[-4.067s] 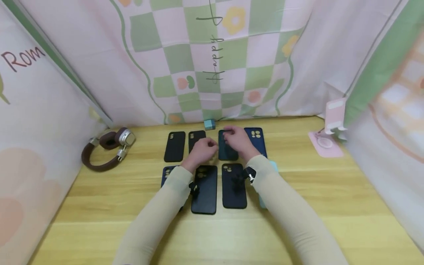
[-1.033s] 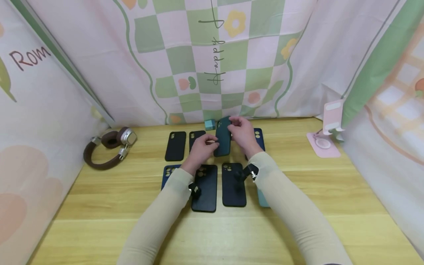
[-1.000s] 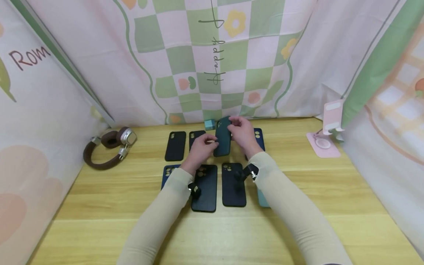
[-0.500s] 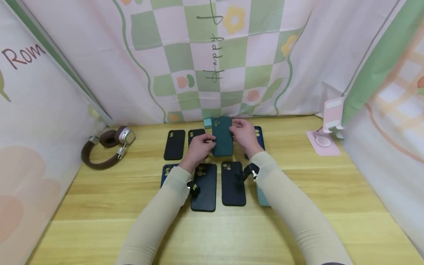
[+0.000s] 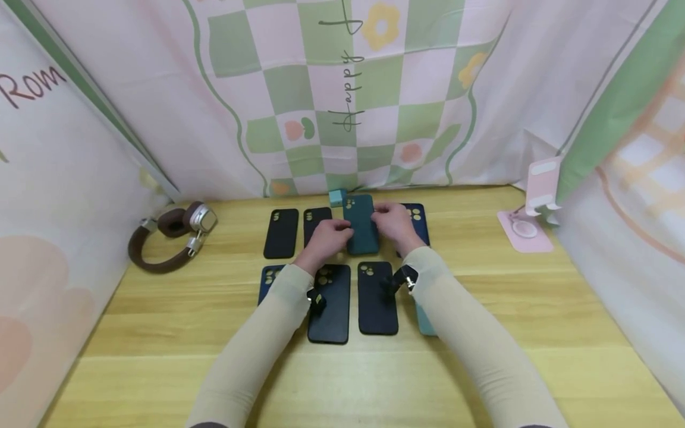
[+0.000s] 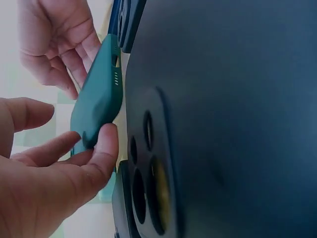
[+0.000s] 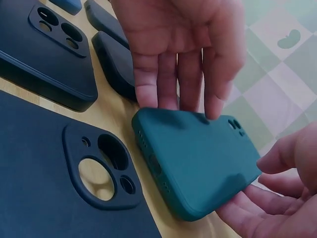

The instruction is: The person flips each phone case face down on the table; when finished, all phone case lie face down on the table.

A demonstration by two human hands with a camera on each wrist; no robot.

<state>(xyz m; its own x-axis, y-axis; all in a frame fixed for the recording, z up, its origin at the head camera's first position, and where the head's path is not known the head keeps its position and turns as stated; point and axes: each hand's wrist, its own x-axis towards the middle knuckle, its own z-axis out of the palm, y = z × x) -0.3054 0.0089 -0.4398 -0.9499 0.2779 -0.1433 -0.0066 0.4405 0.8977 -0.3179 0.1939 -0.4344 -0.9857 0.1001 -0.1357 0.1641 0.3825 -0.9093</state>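
A dark teal phone case (image 5: 361, 224) is between my hands in the back row, its camera cutouts at the far end. My left hand (image 5: 327, 239) pinches its left edge, thumb and fingertips showing in the left wrist view beside the case (image 6: 101, 94). On the opposite edge my right hand (image 7: 285, 191) grips with thumb above and fingers below. Whether the case touches the table is unclear. Left of it lie two black phone cases, the nearer one (image 5: 317, 221) partly behind my left hand. A navy case (image 5: 419, 221) is partly hidden by my right hand.
In the front row lie a large black case (image 5: 329, 312), another black case (image 5: 377, 306), and partly covered navy (image 5: 267, 279) and light teal (image 5: 426, 321) ones. A blue charger block (image 5: 336, 198) sits behind. Headphones (image 5: 160, 261) rest left; a pink phone stand (image 5: 535, 208) stands right.
The teal case lay flat under my right hand at first. It was then raised and tilted between both hands, turned its back toward me, and has now come down slightly.
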